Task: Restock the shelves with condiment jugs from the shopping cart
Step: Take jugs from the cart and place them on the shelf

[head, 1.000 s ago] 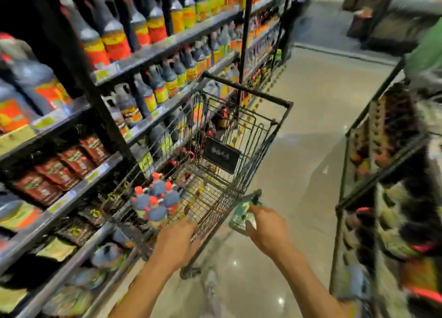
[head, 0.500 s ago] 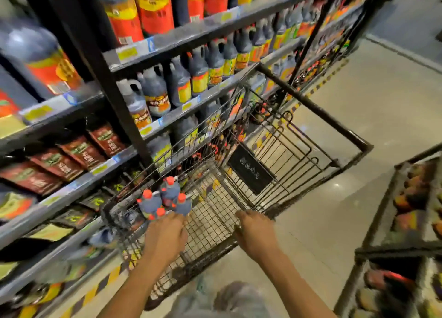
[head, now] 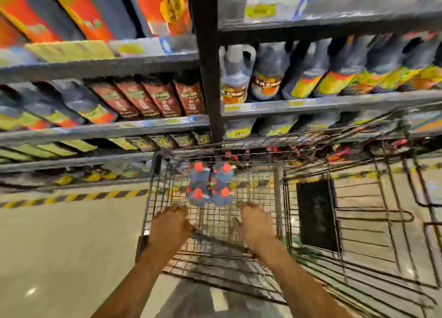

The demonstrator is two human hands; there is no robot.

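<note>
Several dark condiment jugs with red caps (head: 210, 183) stand bunched at the near-left end of the wire shopping cart (head: 278, 198). My left hand (head: 171, 224) and my right hand (head: 254, 224) reach into the basket with fingers stretched toward the jugs. The fingertips stop just short of them, and neither hand holds anything. The view is heavily blurred. Behind the cart, the shelves (head: 334, 103) carry rows of similar dark jugs with yellow and orange labels (head: 267, 78).
A black shelf upright (head: 208, 78) rises straight behind the jugs. Dark red pouches (head: 153, 97) fill the shelf to its left. A black sign panel (head: 315, 215) hangs inside the cart. Yellow-black hazard tape (head: 71, 197) runs along the floor below the shelving.
My view has swung to face the shelves and look down into the cart. Both hands have left the cart's handle end and stretched toward the red-capped jugs.
</note>
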